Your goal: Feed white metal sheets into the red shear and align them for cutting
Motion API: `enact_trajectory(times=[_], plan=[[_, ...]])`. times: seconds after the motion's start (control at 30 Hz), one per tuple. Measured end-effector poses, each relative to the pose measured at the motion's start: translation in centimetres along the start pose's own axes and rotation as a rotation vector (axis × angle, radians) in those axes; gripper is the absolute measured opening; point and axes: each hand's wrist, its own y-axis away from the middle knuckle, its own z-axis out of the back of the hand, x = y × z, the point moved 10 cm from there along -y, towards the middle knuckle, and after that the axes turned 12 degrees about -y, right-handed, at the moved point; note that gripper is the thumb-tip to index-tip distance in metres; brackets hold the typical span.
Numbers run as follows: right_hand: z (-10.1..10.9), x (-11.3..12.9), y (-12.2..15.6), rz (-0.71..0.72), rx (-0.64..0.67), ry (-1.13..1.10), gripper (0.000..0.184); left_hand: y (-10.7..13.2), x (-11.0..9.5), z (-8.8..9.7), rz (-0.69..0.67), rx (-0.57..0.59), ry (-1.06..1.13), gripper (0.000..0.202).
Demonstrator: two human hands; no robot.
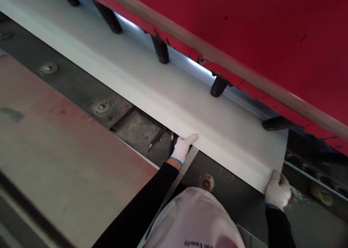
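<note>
A long pale metal sheet (168, 92) lies slantwise across the dark machine bed, its far side under the red machine. My left hand (183, 147), in a white glove with a blue cuff, grips its near edge, thumb on top and the other fingers hidden beneath. Beside that hand a steel ruler (187, 161) runs from the sheet's edge back toward my body. My right hand (277, 190), gloved the same way, is closed on the sheet's near right corner. Its fingertips are partly hidden.
Over the sheet hangs the red machine beam (258, 41), with several black ribbed posts (160, 50) pointing down. Round metal fittings (102, 107) are set in the dark bed (73, 85). Small tools (156, 140) lie in a recess left of my left hand. A stained panel (67, 143) lies at left.
</note>
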Motion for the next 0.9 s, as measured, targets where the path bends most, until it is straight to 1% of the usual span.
enact_trajectory(times=[0.17, 0.33, 0.5, 0.6, 0.73, 0.8, 0.9], plan=[[-0.2, -0.1, 0.2, -0.024, 0.011, 0.000, 0.074, -0.1, 0.0, -0.7, -0.029, 0.069, 0.092, 0.068], [-0.2, -0.7, -0.2, -0.012, 0.005, 0.010, 0.074, 0.0, -0.4, -0.8, -0.054, 0.085, 0.109, 0.069], [-0.4, -1.0, -0.2, -0.036, 0.019, 0.028, 0.077, 0.3, -0.4, -0.6, -0.012, 0.054, 0.074, 0.067], [-0.4, -0.5, 0.1, -0.053, 0.026, 0.049, 0.078, 0.5, -0.5, -0.6, -0.003, 0.057, 0.077, 0.065], [-0.6, 0.2, 0.8, -0.107, 0.070, 0.147, 0.081, 0.7, -0.6, 0.2, 0.021, -0.019, 0.002, 0.059], [-0.8, 0.5, 1.1, -0.123, 0.099, 0.213, 0.085, 0.7, -0.8, 0.2, 0.009, -0.013, -0.019, 0.055], [-1.1, 0.6, 1.4, -0.133, 0.122, 0.287, 0.086, 0.6, -0.6, 0.0, 0.010, -0.004, -0.014, 0.057]])
